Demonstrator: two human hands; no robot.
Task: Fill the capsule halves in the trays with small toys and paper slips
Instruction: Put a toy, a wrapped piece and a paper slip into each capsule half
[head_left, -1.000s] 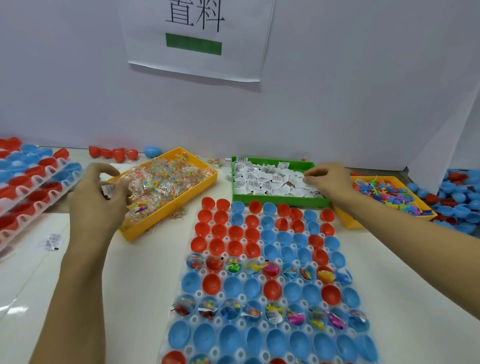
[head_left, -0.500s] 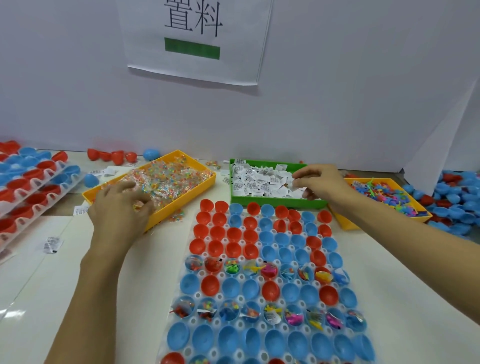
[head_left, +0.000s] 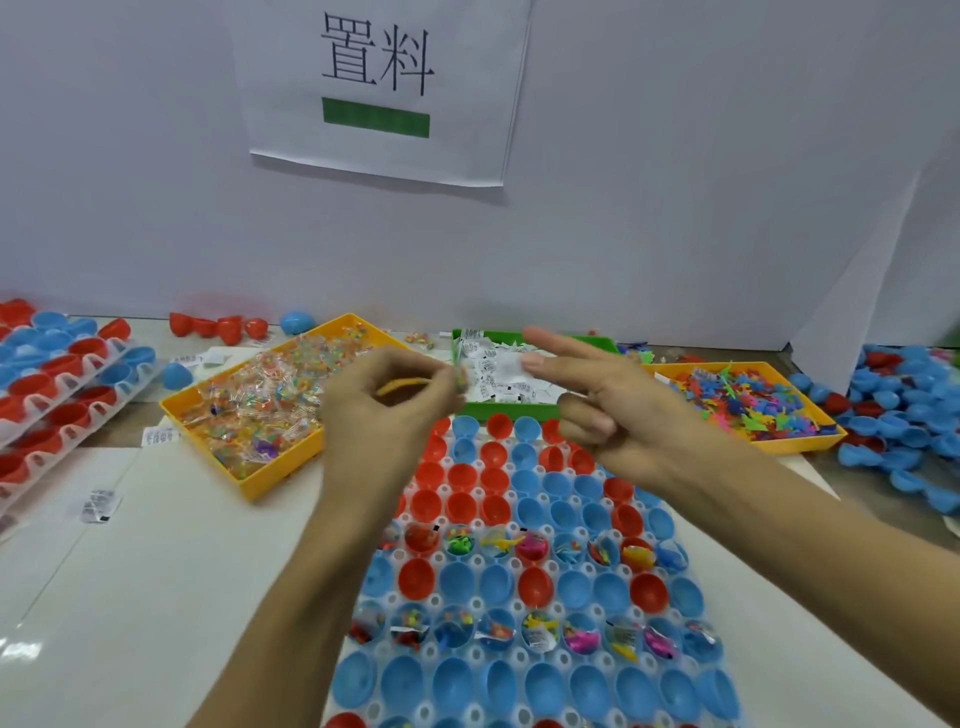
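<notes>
Three bins; left hand grip pinches one toy packet, right hand one paper slip.

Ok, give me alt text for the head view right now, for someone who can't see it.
Both hands are raised over the capsule tray: the left hand pinches a small toy packet, the right hand pinches a white paper slip. Behind lie a yellow bin of packets, a green slip bin and a yellow toy bin.

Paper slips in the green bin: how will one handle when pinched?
The slips look thin and crumpled, so probably floppy and very light. They lie heaped in the green bin, so a pinch may lift several. The right hand holds one between two fingers.
</notes>
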